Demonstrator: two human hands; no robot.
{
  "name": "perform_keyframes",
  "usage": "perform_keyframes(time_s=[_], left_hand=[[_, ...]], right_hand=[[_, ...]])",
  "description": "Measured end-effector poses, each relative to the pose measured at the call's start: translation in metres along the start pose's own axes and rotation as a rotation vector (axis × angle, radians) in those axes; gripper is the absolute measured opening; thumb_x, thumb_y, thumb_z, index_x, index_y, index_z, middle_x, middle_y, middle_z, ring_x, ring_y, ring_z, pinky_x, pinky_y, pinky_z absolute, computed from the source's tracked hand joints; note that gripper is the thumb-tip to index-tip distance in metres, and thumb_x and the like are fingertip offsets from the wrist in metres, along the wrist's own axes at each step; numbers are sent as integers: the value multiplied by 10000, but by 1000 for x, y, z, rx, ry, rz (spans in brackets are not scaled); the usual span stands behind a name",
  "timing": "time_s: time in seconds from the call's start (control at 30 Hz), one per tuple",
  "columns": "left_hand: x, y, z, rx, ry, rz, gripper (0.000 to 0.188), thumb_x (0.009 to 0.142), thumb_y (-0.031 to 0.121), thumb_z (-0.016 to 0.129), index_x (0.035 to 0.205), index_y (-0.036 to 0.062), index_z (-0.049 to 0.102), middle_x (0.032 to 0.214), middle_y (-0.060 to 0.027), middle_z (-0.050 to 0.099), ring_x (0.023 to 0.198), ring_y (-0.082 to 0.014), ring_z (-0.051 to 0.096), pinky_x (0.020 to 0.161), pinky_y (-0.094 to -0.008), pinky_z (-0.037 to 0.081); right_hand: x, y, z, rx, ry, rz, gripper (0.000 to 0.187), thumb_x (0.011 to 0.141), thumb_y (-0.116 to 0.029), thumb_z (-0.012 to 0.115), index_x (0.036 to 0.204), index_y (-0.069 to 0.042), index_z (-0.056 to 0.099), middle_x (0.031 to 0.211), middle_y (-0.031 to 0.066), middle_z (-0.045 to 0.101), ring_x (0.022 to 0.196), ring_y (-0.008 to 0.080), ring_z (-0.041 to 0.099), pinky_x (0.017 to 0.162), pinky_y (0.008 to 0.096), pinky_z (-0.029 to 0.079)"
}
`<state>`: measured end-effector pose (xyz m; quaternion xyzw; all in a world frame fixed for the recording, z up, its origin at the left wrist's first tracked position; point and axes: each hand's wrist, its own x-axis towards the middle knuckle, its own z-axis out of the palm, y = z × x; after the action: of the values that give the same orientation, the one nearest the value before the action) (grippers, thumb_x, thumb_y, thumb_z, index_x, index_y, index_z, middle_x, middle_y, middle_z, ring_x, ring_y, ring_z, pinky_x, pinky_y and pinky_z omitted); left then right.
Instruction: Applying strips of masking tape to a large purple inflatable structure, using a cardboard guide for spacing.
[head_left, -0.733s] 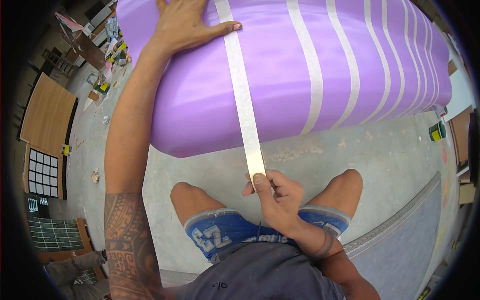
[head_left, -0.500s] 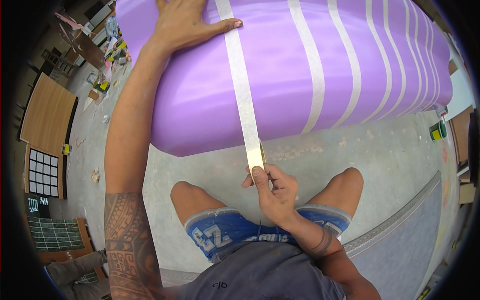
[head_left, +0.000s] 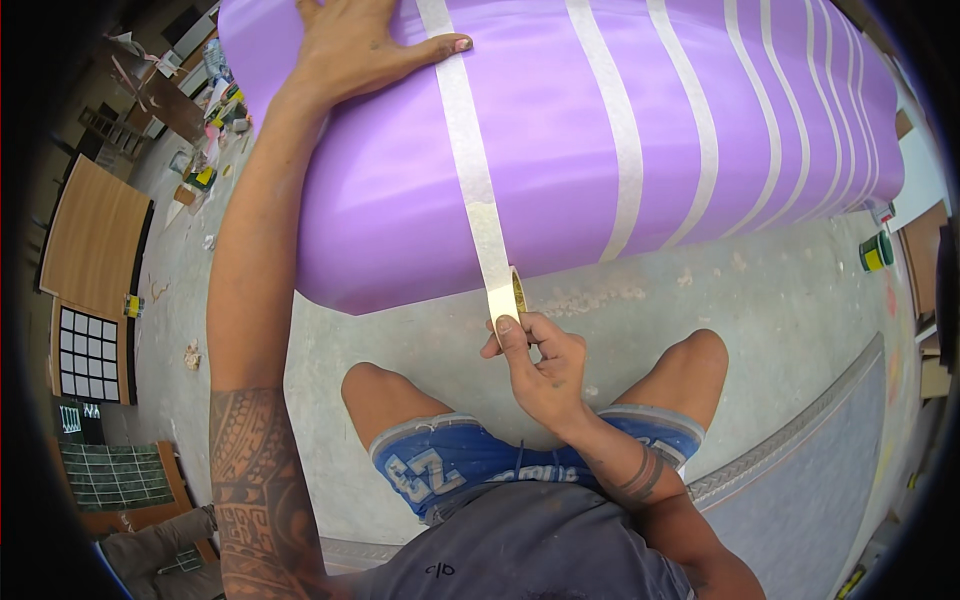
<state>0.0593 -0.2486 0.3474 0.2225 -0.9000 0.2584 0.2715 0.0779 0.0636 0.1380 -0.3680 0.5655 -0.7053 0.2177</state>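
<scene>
A large, rounded purple form [head_left: 385,195] fills the upper middle, with several pale tape strips running across it. My left hand [head_left: 355,48] lies flat on its upper left part, fingers spread, and the thumb reaches onto the nearest long strip of masking tape [head_left: 462,140]. That strip runs down past the lower edge of the form to a roll of masking tape [head_left: 517,290]. Below this edge, my right hand [head_left: 545,368] is closed on the roll, its thumb pressed on the tape. The left fingertips are cut off by the top of the picture.
Under me is a grey concrete floor [head_left: 600,390] with pale spots. A dark green can [head_left: 876,252] stands at the right. A grey panel [head_left: 820,470] lies at the lower right. Wooden panels [head_left: 95,225] and scattered cans and scraps are at the left.
My right hand and the tape roll have shifted slightly up and to the left. The left hand stays spread on the purple form, while the whole view has moved a little.
</scene>
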Motion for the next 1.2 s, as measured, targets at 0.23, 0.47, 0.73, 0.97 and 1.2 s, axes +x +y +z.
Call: perform_keyframes(time_s=[0.23,0.47,0.73,0.97,1.2], left_hand=[[-1,0,-2,-2,-9,-9,1367,724,871,685,1699,116,94,1742,-268,8,1617,-440,-58,1257,-642,-89],[-3,0,-3,-3,10,-9,1360,725,867,688,1699,119,104,1743,-263,20,1619,-437,-48,1259,-641,-83],[0,1,-1,11,23,1,1335,743,881,654,1697,119,115,1744,-259,28,1618,-440,-33,1261,-642,-82],[-25,4,13,-108,170,110,1126,815,781,672,1681,179,277,1752,-242,59,1615,-458,-48,1267,-643,-57],[-85,38,-27,-305,-136,172,996,874,697,674,1649,160,353,1718,-201,259,1612,-421,131,1281,-648,33]], right_hand=[[-3,-5,-1,18,-1,56,249,1082,-151,607,996,45,734,767,76,749,723,99,683,666,260,521],[-7,-21,-3,2,-11,68,246,1081,-153,612,1004,46,735,760,70,742,722,88,663,663,256,512],[5,-7,2,42,11,128,283,1085,-196,619,1001,49,734,759,71,737,719,89,663,669,248,519],[12,-14,3,123,-8,292,286,1076,-202,639,956,45,717,769,91,736,695,104,685,651,247,538],[23,-13,4,108,73,338,226,1004,-141,726,1084,56,648,784,82,698,684,137,715,568,255,552]])
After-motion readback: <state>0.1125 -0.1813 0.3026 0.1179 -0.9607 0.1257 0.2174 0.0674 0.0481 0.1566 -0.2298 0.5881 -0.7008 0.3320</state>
